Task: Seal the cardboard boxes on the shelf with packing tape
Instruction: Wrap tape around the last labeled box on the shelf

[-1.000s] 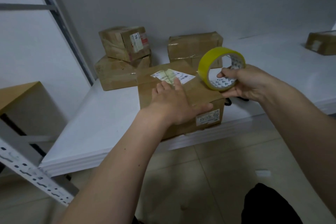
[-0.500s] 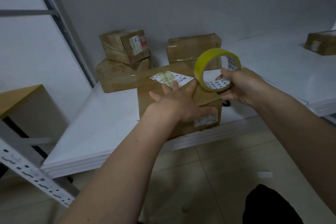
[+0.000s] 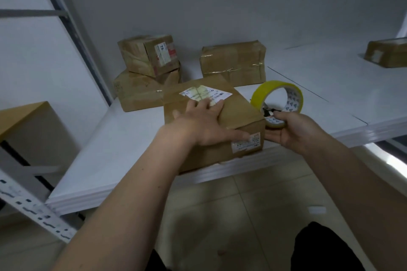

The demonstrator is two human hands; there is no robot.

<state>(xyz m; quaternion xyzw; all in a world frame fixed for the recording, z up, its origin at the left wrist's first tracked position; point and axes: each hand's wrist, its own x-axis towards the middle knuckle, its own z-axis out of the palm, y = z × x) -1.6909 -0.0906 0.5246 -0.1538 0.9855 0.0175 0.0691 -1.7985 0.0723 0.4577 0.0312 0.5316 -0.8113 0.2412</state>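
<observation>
A brown cardboard box (image 3: 240, 108) with a white shipping label stands at the front edge of the white shelf (image 3: 123, 138). My left hand (image 3: 204, 125) lies flat on its top, fingers straight, the thumb stretched along the near right edge. A yellow roll of packing tape (image 3: 267, 90) is held upright just right of the box, low over the shelf. My right hand (image 3: 290, 130) grips the roll's lower rim from below, fingers curled round it.
Two stacked taped boxes (image 3: 145, 77) sit at the back left, another taped box (image 3: 233, 61) behind the front one, and one more (image 3: 385, 55) at the far right. A grey shelf upright (image 3: 72, 28) rises on the left. Tiled floor lies below.
My right hand has carried the tape roll down and to the right, off the box top to beside it. My left hand's fingers have closed together, still flat on the box.
</observation>
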